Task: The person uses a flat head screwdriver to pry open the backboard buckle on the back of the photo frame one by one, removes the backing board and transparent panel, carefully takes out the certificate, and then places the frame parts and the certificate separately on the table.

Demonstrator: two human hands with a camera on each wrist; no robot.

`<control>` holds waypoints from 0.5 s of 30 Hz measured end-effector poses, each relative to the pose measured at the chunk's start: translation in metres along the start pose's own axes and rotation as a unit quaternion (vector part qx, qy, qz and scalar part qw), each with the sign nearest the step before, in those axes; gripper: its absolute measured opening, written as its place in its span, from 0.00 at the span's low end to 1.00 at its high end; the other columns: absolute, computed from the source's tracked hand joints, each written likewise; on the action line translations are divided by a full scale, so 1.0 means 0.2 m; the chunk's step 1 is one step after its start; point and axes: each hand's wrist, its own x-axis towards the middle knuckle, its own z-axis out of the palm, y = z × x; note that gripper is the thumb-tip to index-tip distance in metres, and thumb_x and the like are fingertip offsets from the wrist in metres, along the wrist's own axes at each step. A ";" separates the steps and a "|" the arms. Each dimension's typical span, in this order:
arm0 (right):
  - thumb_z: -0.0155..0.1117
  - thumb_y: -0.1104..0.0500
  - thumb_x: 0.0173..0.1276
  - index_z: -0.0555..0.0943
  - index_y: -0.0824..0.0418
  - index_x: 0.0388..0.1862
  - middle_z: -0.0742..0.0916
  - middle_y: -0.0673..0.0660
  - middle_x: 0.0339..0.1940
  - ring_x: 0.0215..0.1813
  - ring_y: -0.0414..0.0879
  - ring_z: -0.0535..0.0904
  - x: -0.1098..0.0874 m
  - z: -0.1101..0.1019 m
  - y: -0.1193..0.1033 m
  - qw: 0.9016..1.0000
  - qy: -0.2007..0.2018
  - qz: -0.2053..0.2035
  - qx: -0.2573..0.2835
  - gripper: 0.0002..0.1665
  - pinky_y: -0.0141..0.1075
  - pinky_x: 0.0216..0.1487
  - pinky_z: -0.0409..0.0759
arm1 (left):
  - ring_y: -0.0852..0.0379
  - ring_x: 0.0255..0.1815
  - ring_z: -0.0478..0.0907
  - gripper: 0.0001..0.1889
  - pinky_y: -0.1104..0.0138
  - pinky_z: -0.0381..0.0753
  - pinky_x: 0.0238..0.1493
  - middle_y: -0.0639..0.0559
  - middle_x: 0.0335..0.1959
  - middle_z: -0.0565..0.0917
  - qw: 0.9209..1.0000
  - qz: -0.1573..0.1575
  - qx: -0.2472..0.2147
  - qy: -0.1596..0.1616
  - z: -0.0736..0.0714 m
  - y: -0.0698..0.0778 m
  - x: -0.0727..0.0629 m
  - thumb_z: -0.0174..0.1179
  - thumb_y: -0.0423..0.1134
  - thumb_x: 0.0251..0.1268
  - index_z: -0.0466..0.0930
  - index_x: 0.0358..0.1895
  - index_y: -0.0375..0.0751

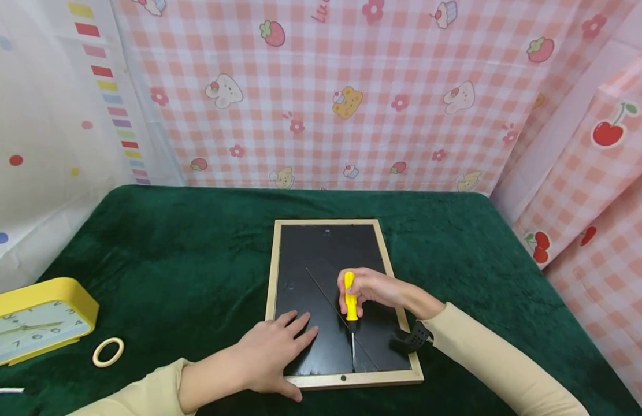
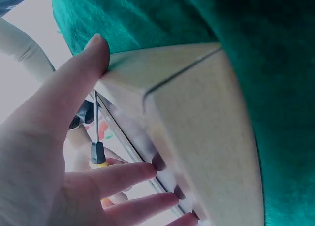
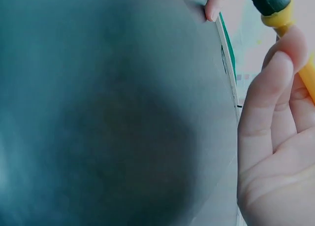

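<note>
The right hand (image 1: 370,287) is clamped on a yellow-handled metal screwdriver (image 1: 351,315), tip down by the near inner edge of a pale wooden frame (image 1: 373,379). The left hand (image 1: 268,352), fingers apart, rests at its near-left corner (green-clothed counter (image 1: 196,231) stretches out on both sides).

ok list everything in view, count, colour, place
frame: 1, pale wood, centre
panel: 1, black, inside frame
screwdriver: 1, yellow handle, over panel
clock: 1, yellow, left
ring: 1, beige, beside clock
strip: 1, white, left edge
tablecloth: 1, green, under frame
checked curtains: count unclear, pink, back and right
dotted curtain: 1, white, left
sleeves: 2, beige, near edge
wrist device: 1, black, by right sleeve
left hand: 1, bare, at frame's near left corner
right hand: 1, bare, gripping screwdriver
</note>
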 end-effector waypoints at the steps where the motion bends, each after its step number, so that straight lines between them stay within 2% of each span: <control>1: 0.37 0.65 0.61 0.67 0.64 0.35 0.82 0.60 0.30 0.29 0.48 0.78 0.00 0.00 0.00 1.000 -0.001 -0.001 0.000 0.09 0.33 0.28 0.76 | 0.46 0.57 0.63 0.47 0.58 0.72 0.45 0.45 0.61 0.65 1.000 -0.002 0.002 0.000 0.00 0.00 0.00 0.55 0.72 0.37 0.65 0.62 0.47; 8: 0.36 0.66 0.60 0.66 0.63 0.34 0.82 0.59 0.29 0.29 0.47 0.77 0.01 0.01 0.00 1.000 -0.006 0.012 -0.006 0.09 0.33 0.29 0.76 | 0.46 0.56 0.65 0.46 0.58 0.74 0.40 0.45 0.59 0.67 1.000 -0.005 0.017 0.003 0.00 0.01 0.01 0.56 0.72 0.37 0.66 0.61 0.48; 15: 0.38 0.64 0.60 0.66 0.67 0.34 0.82 0.61 0.28 0.27 0.48 0.77 -0.01 0.02 -0.02 0.999 0.014 0.000 -0.049 0.08 0.33 0.27 0.76 | 0.46 0.55 0.67 0.45 0.59 0.75 0.39 0.45 0.58 0.68 1.000 -0.005 0.028 0.011 0.00 0.01 0.01 0.54 0.73 0.38 0.67 0.61 0.47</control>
